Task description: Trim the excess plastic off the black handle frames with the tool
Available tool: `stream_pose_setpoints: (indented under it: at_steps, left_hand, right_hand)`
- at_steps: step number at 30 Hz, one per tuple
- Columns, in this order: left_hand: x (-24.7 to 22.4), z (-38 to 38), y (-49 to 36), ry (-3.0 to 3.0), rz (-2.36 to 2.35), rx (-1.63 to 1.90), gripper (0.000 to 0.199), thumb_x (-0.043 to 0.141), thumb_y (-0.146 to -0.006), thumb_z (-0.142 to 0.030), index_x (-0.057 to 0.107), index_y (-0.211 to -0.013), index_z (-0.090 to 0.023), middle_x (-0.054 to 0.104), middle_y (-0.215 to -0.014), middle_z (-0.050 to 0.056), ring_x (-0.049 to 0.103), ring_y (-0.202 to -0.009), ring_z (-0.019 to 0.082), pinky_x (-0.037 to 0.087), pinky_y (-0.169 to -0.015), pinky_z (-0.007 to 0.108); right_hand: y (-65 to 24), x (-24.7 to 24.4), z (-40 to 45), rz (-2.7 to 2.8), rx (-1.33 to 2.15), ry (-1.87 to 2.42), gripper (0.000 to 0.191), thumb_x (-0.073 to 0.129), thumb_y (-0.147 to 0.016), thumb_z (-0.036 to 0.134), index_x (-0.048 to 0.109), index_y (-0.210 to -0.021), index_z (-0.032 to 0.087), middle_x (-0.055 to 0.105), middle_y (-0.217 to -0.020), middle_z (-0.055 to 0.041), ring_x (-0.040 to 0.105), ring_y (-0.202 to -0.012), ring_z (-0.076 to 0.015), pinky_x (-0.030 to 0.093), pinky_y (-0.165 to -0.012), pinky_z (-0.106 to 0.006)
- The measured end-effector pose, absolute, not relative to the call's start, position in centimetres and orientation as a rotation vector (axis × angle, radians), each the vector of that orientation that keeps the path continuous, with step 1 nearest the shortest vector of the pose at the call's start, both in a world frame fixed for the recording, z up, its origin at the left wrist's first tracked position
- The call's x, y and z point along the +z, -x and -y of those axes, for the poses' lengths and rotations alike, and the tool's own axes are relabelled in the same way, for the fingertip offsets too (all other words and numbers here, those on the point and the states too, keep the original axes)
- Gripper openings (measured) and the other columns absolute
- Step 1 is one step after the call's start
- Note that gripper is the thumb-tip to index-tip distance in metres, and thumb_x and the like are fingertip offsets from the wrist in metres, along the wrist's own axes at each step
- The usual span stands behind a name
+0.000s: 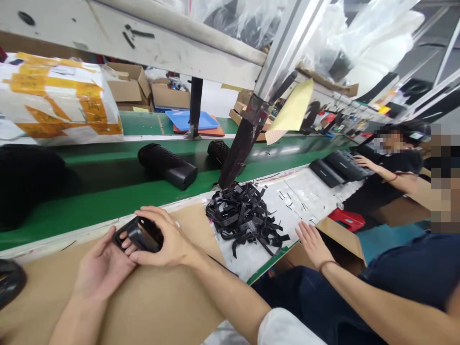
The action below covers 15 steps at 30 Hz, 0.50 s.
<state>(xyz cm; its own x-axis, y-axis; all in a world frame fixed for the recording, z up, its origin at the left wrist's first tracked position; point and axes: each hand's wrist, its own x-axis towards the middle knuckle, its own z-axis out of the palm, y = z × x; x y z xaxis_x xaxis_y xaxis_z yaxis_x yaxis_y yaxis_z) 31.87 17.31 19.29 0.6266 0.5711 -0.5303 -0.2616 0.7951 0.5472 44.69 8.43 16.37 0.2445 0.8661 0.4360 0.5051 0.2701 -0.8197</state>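
Note:
A glossy black hollow plastic housing [140, 234] is held between my two hands over the brown cardboard sheet [154, 306]. My left hand [108, 266] cups it from below and the left, and some fingertips show through an opening in it. From above and the right, my right hand [167, 239] wraps around its far end, thumb towards me. What the housing looks like inside is mostly hidden. Another black plastic part [10, 282], curved and cut off by the frame, lies at the left edge. To the right of my hands is a tangled heap of black strips [246, 215].
Beyond the bench runs a green conveyor belt [108, 187] carrying a black perforated casing [167, 165] and others. A dark post [240, 139] stands behind the heap. A co-worker's hand [314, 244] rests near the bench edge; another person [391, 163] handles black casings [339, 167].

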Motion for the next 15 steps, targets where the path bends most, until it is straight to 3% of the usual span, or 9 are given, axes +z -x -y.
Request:
stream_pose_setpoints:
  at_steps: [4, 8, 15]
  left_hand:
    - [20.42, -17.12, -31.99, -0.336, -0.781, 0.489, 0.036, 0.04, -0.102, -0.034, 0.043, -0.068, -0.021, 0.045, -0.055, -0.001, 0.04, -0.044, 0.012, 0.048, -0.042, 0.021]
    - [20.44, -17.01, -32.13, -0.335, -0.776, 0.559, 0.033, 0.042, -0.103, -0.03, 0.048, -0.072, -0.021, 0.048, -0.059, -0.002, 0.043, -0.046, 0.01, 0.049, -0.044, 0.018]
    - [20.62, -17.38, -31.66, -0.345, -0.798, 0.543, 0.038, 0.036, -0.104, -0.024, 0.045, -0.068, -0.021, 0.041, -0.053, -0.002, 0.038, -0.042, 0.01, 0.045, -0.039, 0.018]
  right_hand:
    - [-44.61, 16.12, -8.89, 1.268, 0.426, 1.294, 0.077, 0.085, -0.079, 0.038, 0.048, -0.145, 0.025, 0.059, -0.144, -0.0111, 0.06, -0.134, -0.0246, 0.049, -0.115, -0.039]
    - [-44.19, 16.33, -8.99, 1.224, 0.371, 1.341, 0.076, 0.087, -0.074, 0.038, 0.052, -0.14, 0.024, 0.06, -0.144, -0.0122, 0.057, -0.136, -0.0259, 0.046, -0.118, -0.042]
    - [-43.97, 16.49, -8.84, 1.203, 0.337, 1.198, 0.074, 0.077, -0.08, 0.057, 0.056, -0.14, 0.02, 0.061, -0.141, -0.0153, 0.059, -0.133, -0.027, 0.047, -0.116, -0.043]
